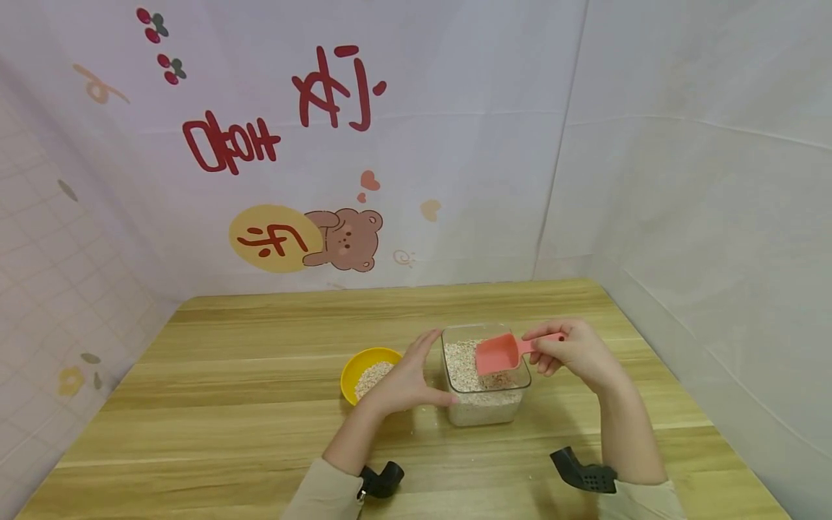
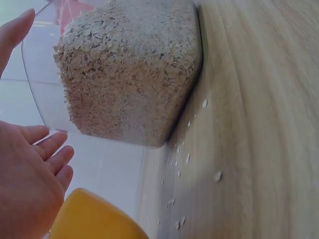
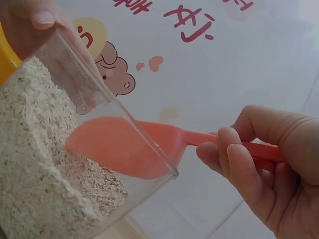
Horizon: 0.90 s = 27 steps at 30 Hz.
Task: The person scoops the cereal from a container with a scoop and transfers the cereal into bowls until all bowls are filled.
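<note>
A clear square container (image 1: 486,413), well filled with rolled oats (image 1: 460,365), stands on the table. My right hand (image 1: 578,354) grips the handle of a pink scoop (image 1: 497,354) from the right. The scoop's bowl dips inside the rim, its tip down at the oats in the right wrist view (image 3: 109,144). On the container's left, my left hand (image 1: 404,383) has its fingers and thumb spread, fingertips right at the rim and wall. Behind that hand is a yellow bowl (image 1: 349,375) with some oats in it, partly hidden by the hand.
Several loose oat flakes (image 2: 218,176) lie on the wooden table (image 1: 227,397) beside the container. A white printed curtain (image 1: 468,144) hangs behind the table, with more white cloth at both sides. Black wrist mounts (image 1: 588,477) sit at both cuffs.
</note>
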{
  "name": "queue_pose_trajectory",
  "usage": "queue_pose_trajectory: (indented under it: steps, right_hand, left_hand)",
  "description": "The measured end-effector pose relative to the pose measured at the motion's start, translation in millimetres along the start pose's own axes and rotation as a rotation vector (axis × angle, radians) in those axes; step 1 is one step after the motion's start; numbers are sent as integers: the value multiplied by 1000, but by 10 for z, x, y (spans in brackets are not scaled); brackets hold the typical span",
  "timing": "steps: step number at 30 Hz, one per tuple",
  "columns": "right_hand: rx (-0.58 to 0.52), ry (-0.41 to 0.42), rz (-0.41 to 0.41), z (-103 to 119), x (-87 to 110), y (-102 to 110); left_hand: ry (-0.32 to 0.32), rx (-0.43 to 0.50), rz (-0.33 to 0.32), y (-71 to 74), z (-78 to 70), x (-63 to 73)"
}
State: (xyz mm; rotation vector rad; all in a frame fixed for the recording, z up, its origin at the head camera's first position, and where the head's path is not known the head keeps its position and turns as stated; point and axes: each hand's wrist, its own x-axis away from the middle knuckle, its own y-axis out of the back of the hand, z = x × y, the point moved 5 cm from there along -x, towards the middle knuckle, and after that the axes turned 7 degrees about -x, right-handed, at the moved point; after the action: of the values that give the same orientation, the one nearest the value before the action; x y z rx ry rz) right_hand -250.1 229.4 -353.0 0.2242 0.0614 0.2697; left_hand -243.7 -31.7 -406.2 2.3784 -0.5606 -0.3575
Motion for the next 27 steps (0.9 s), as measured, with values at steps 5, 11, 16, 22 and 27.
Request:
queue_pose_trajectory:
  steps: [5,11,16,22,27]
  right_hand:
    - [10,-20,-1,-17,-6,-12]
    - [19,-30,19,-48,-15,-24]
    - [9,-47,29,-79,-30,-44]
    - [-5,-54,45,-129,-57,-83]
    - [-19,-59,53,-149,-86,-132]
  left_hand:
    - [9,13,-1,-29,-6,-34]
    - [-1,31,-12,-46,-2,-46]
    - [-5,46,-22,-62,18,-56]
    - [0,56,-28,-77,35,-61]
    - [6,67,-31,-83,39,-56]
